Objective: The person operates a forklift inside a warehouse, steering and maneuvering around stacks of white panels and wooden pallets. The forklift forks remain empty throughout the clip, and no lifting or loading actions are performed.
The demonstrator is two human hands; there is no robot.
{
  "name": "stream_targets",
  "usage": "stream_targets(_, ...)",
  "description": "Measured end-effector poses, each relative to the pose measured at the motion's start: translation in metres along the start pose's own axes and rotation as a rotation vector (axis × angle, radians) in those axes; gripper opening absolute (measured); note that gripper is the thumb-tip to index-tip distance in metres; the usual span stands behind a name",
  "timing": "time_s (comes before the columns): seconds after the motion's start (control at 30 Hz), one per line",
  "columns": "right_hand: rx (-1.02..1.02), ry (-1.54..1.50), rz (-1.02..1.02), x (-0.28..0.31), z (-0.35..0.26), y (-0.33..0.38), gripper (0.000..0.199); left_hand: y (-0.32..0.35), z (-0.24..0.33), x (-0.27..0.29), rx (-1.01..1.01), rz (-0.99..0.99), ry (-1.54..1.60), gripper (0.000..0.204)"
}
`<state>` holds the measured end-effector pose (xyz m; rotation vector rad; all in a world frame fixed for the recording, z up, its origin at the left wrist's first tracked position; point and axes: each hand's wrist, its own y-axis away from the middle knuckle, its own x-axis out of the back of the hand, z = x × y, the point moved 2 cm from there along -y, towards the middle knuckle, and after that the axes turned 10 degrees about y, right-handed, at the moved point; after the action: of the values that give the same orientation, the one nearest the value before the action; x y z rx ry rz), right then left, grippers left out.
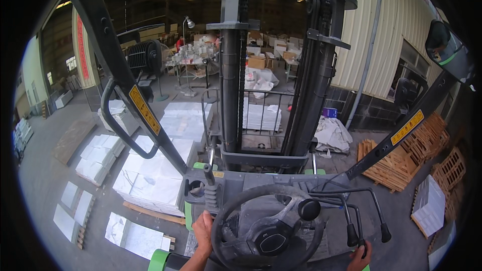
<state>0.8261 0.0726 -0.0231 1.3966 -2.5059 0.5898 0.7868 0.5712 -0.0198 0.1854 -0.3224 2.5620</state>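
Grey floor [37, 173], left hand [203, 232] upright beside steering wheel [272, 241], grip unclear, right hand [359, 261] low, grasping lever [360, 227]

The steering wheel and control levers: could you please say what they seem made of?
Steering wheel: likely plastic or rubber, matte, judging by its molded, dusty rim. Control levers: probably dark-coated metal, given the thin bent rods; smooth knobs perhaps plastic.
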Motion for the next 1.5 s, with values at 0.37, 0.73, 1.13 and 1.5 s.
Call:
stream_targets(0.37, -0.013, 0.015, 0.000, 0.005, 0.013, 0.002, 0.031, -0.001, -0.015, -0.003, -0.006, -0.006, 0.030, 0.043)
stream_targets(0.73, 0.009, 0.019, 0.047, -0.001, 0.006, 0.001, 0.027, 0.000, -0.013, -0.002, 0.010, 0.028, 0.065, 0.044)
stream_targets(1.13, -0.029, -0.030, 0.068, -0.004, 0.006, 0.006, 0.027, 0.004, -0.003, 0.001, -0.038, 0.015, 0.063, 0.048)
stream_targets(1.5, -0.080, -0.018, 0.061, -0.004, 0.007, 0.008, 0.027, 0.002, -0.015, 0.001, -0.044, 0.002, 0.074, 0.048)
